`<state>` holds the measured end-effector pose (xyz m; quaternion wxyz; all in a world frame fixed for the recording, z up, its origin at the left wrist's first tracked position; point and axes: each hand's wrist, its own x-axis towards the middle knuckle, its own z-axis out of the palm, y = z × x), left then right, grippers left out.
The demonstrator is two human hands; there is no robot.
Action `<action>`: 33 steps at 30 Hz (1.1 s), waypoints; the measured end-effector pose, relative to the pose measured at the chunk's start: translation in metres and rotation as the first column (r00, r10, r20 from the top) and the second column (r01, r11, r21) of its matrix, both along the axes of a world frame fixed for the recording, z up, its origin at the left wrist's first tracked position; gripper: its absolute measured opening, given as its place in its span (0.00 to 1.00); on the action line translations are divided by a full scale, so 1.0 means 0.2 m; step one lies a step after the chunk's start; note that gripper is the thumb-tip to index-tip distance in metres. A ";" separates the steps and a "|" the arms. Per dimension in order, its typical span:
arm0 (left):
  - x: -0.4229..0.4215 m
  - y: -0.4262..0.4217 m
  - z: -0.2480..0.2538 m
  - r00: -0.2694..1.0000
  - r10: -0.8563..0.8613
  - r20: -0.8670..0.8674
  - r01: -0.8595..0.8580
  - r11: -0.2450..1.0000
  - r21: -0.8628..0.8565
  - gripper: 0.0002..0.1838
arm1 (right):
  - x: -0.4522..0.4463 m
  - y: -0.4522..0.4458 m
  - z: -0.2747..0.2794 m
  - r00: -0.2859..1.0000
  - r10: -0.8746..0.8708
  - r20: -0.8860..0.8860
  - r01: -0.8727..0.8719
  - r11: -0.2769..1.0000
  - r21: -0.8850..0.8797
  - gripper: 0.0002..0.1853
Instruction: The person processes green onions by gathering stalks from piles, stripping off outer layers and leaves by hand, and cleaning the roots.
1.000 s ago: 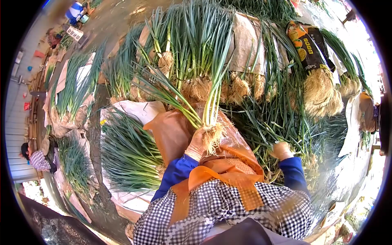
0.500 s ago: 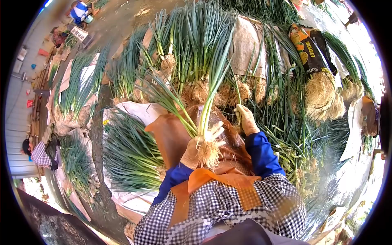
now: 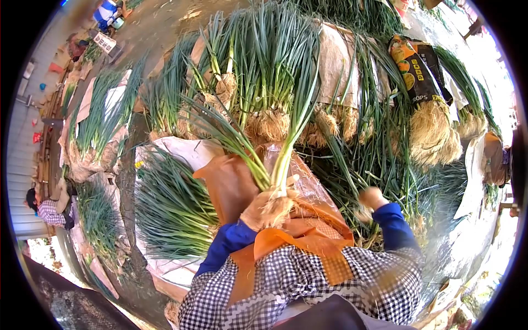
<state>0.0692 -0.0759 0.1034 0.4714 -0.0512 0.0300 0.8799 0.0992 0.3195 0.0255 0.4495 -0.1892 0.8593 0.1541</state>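
Observation:
My left hand (image 3: 264, 212) is closed around the lower stems of a few green onions (image 3: 282, 162), above the orange apron (image 3: 228, 184) on my lap. Their roots hang over my fingers and the long leaves fan upward. To the right, my right hand (image 3: 372, 199) is blurred; roots show just below it, over a heap of loose onions (image 3: 352, 165). Its fingers are smeared, so whether it grips anything is unclear.
Onion bundles (image 3: 269, 124) stand in a row ahead, with a black printed bag (image 3: 419, 71) around one at right. More onions (image 3: 173, 203) lie on a white sheet at left. A person (image 3: 52, 212) sits at far left, another (image 3: 104, 15) farther off.
My right hand reached to the middle, then swung back right and down over the heap. My left hand, still holding the onions, has moved slightly lower than at first.

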 end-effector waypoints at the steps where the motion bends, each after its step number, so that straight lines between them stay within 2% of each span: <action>1: 0.00 -0.02 0.10 0.995 0.090 -0.030 -0.094 0.980 -0.176 0.35 | 0.14 0.11 -0.03 0.989 -0.080 0.124 0.082 0.997 -0.013 0.21; 2: 0.01 -0.04 0.19 0.985 0.155 -0.075 -0.171 0.917 -0.359 0.34 | 0.22 0.22 -0.04 0.957 -0.158 0.243 0.167 0.986 -0.017 0.24; 3: -0.03 -0.06 0.32 0.971 0.188 -0.149 -0.234 0.875 -0.425 0.33 | 0.06 0.04 0.10 0.886 -0.231 0.402 0.210 0.973 0.096 0.23; 4: -0.08 -0.10 0.47 0.951 0.204 -0.233 -0.289 0.855 -0.430 0.32 | -0.10 -0.14 0.17 0.764 -0.492 0.418 0.464 0.869 0.173 0.23; 5: -0.13 -0.15 0.59 0.925 0.215 -0.315 -0.341 0.834 -0.433 0.31 | -0.25 -0.29 0.20 0.817 -0.481 0.318 0.516 0.856 -0.033 0.21; 6: -0.16 -0.19 0.65 0.879 0.310 -0.362 -0.443 0.811 -0.382 0.31 | -0.40 -0.37 0.22 0.904 -0.391 0.174 0.428 0.813 -0.395 0.19; 7: -0.19 -0.24 0.70 0.820 0.405 -0.405 -0.543 0.774 -0.325 0.32 | -0.55 -0.46 0.23 0.954 -0.296 -0.054 0.188 0.724 -0.663 0.20; 8: -0.24 -0.29 0.73 0.806 0.393 -0.442 -0.511 0.839 -0.186 0.32 | -0.68 -0.62 0.44 0.742 -0.666 0.083 0.476 0.434 -0.765 0.18; 9: -0.30 -0.32 0.75 0.789 0.382 -0.481 -0.459 0.887 -0.047 0.32 | -0.84 -0.68 0.29 0.701 -0.711 0.056 0.284 0.207 -0.936 0.17; 10: -0.34 -0.33 0.76 0.812 0.371 -0.450 -0.427 0.904 -0.025 0.32 | -1.01 -0.76 0.21 0.553 -0.796 0.247 0.404 -0.004 -0.915 0.18; 11: -0.32 -0.27 0.82 0.734 0.495 -0.465 -0.639 0.736 -0.224 0.35 | -1.18 -0.85 0.13 0.375 -0.821 0.431 0.482 -0.224 -0.847 0.20; 13: -0.39 -0.27 0.69 0.730 0.373 -0.574 -0.640 0.667 -0.381 0.32 | -1.55 -1.03 -0.36 0.293 -0.847 0.444 0.327 -0.348 -0.879 0.26; 15: -0.42 -0.20 0.58 0.806 0.296 -0.512 -0.556 0.673 -0.488 0.28 | -1.54 -1.10 -0.22 0.373 -0.912 0.170 0.356 -0.029 -0.934 0.29; 16: -0.44 -0.21 0.43 0.837 0.280 -0.471 -0.531 0.628 -0.569 0.26 | -1.52 -1.07 -0.18 0.421 -0.883 0.206 0.354 -0.049 -0.934 0.29; 17: -0.45 -0.23 0.23 0.864 0.271 -0.425 -0.499 0.581 -0.643 0.24 | -1.56 -1.02 -0.37 0.447 -0.819 0.360 0.274 -0.258 -0.927 0.25; 19: -0.44 -0.19 0.00 0.891 0.274 -0.362 -0.453 0.589 -0.669 0.21 | -1.27 -0.91 0.23 0.323 -0.876 0.360 0.600 -0.105 -0.793 0.19; 20: -0.42 -0.16 -0.16 0.892 0.377 -0.249 -0.451 0.707 -0.545 0.19 | -1.17 -0.85 0.24 0.373 -0.799 0.472 0.593 -0.186 -0.783 0.17; 21: -0.40 -0.05 -0.16 0.876 0.399 -0.270 -0.482 0.713 -0.509 0.19 | -1.07 -0.78 0.24 0.420 -0.706 0.570 0.590 -0.265 -0.763 0.15; 22: -0.38 0.04 -0.08 0.905 0.370 -0.208 -0.425 0.788 -0.445 0.18 | -0.96 -0.75 0.28 0.466 -0.595 0.655 0.574 -0.359 -0.736 0.14; 23: -0.36 0.12 -0.12 0.929 0.328 -0.171 -0.369 0.807 -0.462 0.16 | -0.86 -0.72 0.31 0.483 -0.606 0.632 0.629 -0.261 -0.732 0.13; 24: -0.33 0.20 -0.15 0.950 0.284 -0.132 -0.312 0.822 -0.475 0.15 | -0.77 -0.73 0.33 0.460 -0.556 0.692 0.635 -0.338 -0.694 0.13; 25: -0.28 0.27 -0.28 0.966 0.235 -0.111 -0.256 0.780 -0.571 0.13 | -0.68 -0.75 0.35 0.436 -0.500 0.748 0.640 -0.412 -0.649 0.12; 26: -0.24 0.34 -0.22 0.971 0.181 -0.156 -0.238 0.778 -0.582 0.10 | -0.63 -0.78 0.37 0.402 -0.494 0.771 0.677 -0.406 -0.614 0.12; 27: -0.20 0.41 -0.30 0.966 0.231 -0.113 -0.250 0.745 -0.618 0.11 | -0.59 -0.79 0.39 0.368 -0.488 0.791 0.711 -0.401 -0.578 0.11; 28: -0.18 0.43 -0.32 0.959 0.244 -0.143 -0.280 0.734 -0.619 0.12 | -0.59 -0.79 0.43 0.361 -0.559 0.747 0.707 -0.358 -0.610 0.11; 29: -0.17 0.44 -0.32 0.950 0.258 -0.174 -0.309 0.723 -0.618 0.13 | -0.61 -0.78 0.36 0.412 -0.565 0.715 0.619 -0.402 -0.675 0.10; 30: -0.16 0.44 -0.32 0.951 0.257 -0.174 -0.309 0.723 -0.618 0.13 | -0.65 -0.79 0.28 0.376 -0.602 0.705 0.582 -0.438 -0.685 0.10; 31: -0.15 0.45 -0.31 0.925 0.278 -0.258 -0.379 0.658 -0.651 0.14 | -0.69 -0.81 0.25 0.340 -0.635 0.694 0.543 -0.470 -0.696 0.10; 32: -0.15 0.45 -0.29 0.892 0.294 -0.343 -0.452 0.585 -0.674 0.15 | -0.71 -0.83 0.23 0.499 -0.836 0.230 0.406 -0.009 -0.914 0.13; 33: -0.15 0.47 -0.28 0.851 0.374 -0.369 -0.523 0.530 -0.667 0.15 | -0.68 -0.85 0.20 0.494 -0.797 -0.348 0.075 0.438 -0.896 0.17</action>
